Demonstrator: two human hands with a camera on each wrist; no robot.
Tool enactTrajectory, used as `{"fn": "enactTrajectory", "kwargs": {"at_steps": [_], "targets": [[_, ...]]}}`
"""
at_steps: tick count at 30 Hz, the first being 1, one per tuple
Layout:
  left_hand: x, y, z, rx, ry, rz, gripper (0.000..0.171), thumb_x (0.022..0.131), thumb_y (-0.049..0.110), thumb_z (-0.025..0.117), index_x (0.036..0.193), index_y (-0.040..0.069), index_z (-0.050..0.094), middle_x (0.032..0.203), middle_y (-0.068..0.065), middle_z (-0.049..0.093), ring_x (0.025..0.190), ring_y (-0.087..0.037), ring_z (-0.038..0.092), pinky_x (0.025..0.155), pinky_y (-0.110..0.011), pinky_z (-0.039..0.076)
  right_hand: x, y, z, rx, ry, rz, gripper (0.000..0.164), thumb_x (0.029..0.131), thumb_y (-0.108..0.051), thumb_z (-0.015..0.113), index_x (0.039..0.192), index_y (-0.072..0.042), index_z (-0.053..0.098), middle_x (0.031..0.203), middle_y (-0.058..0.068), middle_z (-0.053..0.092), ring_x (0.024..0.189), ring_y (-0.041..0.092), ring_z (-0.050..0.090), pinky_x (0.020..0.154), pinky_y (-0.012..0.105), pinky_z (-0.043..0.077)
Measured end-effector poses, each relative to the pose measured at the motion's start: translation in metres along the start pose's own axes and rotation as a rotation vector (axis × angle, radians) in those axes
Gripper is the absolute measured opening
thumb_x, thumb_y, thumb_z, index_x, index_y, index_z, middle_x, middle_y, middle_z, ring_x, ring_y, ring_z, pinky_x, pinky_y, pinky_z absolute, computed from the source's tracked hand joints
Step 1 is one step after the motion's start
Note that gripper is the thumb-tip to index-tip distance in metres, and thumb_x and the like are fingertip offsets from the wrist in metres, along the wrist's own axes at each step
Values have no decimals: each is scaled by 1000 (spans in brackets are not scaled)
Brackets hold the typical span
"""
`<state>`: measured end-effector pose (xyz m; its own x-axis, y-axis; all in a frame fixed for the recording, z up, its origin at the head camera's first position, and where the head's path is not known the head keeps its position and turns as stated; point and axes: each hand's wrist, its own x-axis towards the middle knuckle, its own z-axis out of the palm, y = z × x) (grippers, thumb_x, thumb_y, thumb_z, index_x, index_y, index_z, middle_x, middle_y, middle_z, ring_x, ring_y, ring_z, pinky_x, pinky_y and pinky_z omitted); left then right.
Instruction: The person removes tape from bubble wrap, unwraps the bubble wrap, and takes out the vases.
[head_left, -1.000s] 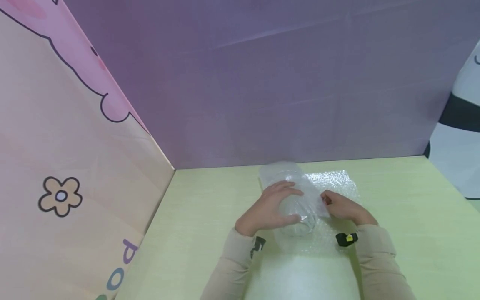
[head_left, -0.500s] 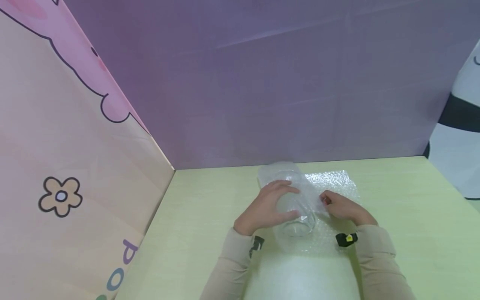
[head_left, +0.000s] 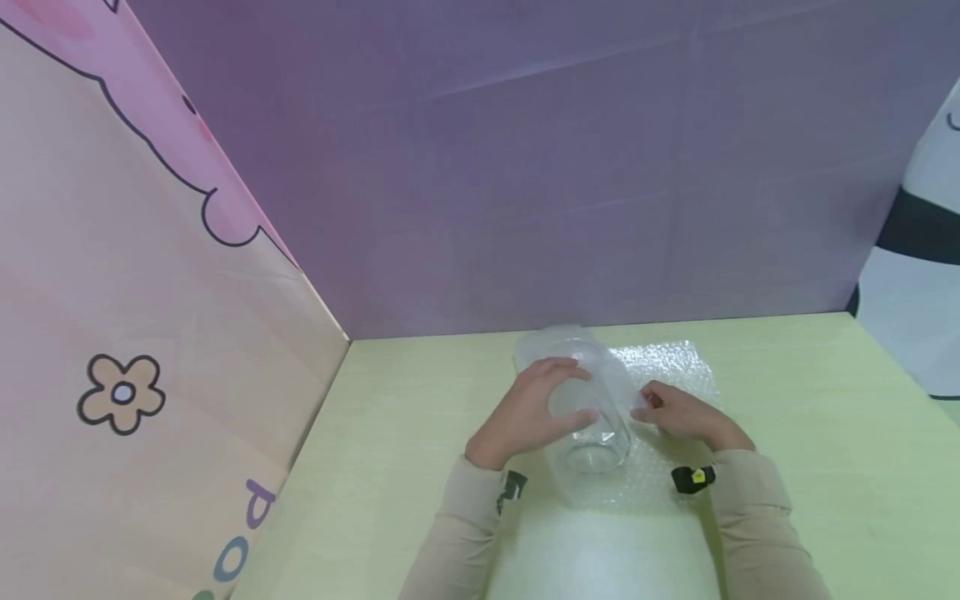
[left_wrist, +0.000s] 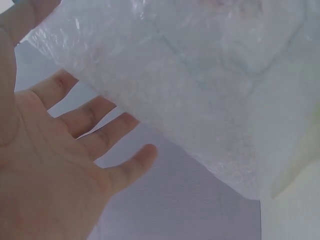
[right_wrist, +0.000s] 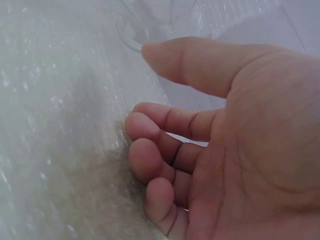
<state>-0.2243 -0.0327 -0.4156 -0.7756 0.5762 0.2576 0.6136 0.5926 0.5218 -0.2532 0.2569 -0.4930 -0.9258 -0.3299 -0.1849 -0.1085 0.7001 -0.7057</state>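
The glass (head_left: 596, 457) lay between the hands on a sheet of bubble wrap (head_left: 663, 364), its long axis running away from the person and leaning a little left at the far end; which end was the mouth could not be told. The left hand (head_left: 528, 412) was the nearer, its fingers and thumb spread along the glass's left side and over a flap of wrap there. The right hand (head_left: 678, 414) rested just beside the glass on the right, fingers loosely bent with their tips against the wrap, thumb apart and pointing towards the glass; it pinched nothing that showed. The glass was partly covered by the wrap, and what it held, if anything, could not be made out. Under the wrap was the pale table (head_left: 405, 433), with a purple backdrop (head_left: 525, 167) behind
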Motion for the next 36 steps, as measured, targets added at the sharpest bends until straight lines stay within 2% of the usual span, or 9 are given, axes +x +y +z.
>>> {"fn": "enactTrajectory", "kwargs": {"at_steps": [4, 11, 15, 23, 36], "targets": [[1, 0, -1, -1, 42, 17, 49, 96, 48, 66, 136, 20, 62, 149, -5, 57, 145, -19, 46, 124, -40, 35, -1, -1, -1, 13, -8, 7, 30, 101, -33, 62, 110, -4, 56, 100, 9, 59, 88, 21, 52, 72, 31, 44], [1, -1, -2, -23, 116, 39, 41, 97, 41, 68, 131, 19, 64, 145, 1, 60, 140, -17, 51, 121, -35, 39, -2, -1, -1, -2, -8, 8, 39, 102, -36, 60, 120, -2, 58, 114, 17, 63, 102, 27, 59, 82, 36, 51], [2, -2, -2, -30, 136, 37, 38, 97, 39, 68, 129, 19, 65, 143, 1, 61, 139, -16, 51, 120, -34, 40, -2, 0, -1, 0, -9, 10, 39, 101, -37, 60, 120, -2, 58, 114, 17, 62, 102, 27, 59, 83, 38, 51], [3, -4, -3, -38, 171, 38, 33, 99, 34, 66, 127, 17, 66, 141, -1, 62, 138, -18, 52, 119, -37, 41, -3, -3, -3, 7, -11, 14, 38, 102, -37, 59, 120, -3, 58, 114, 16, 62, 101, 27, 58, 81, 34, 49], [2, -7, -6, -67, 211, 35, 29, 99, 26, 64, 126, 16, 66, 142, -5, 61, 137, -20, 51, 119, -41, 41, -2, 0, -2, 3, -25, 24, 41, 103, -38, 57, 124, -3, 57, 120, 19, 61, 107, 29, 59, 86, 42, 52]]}}
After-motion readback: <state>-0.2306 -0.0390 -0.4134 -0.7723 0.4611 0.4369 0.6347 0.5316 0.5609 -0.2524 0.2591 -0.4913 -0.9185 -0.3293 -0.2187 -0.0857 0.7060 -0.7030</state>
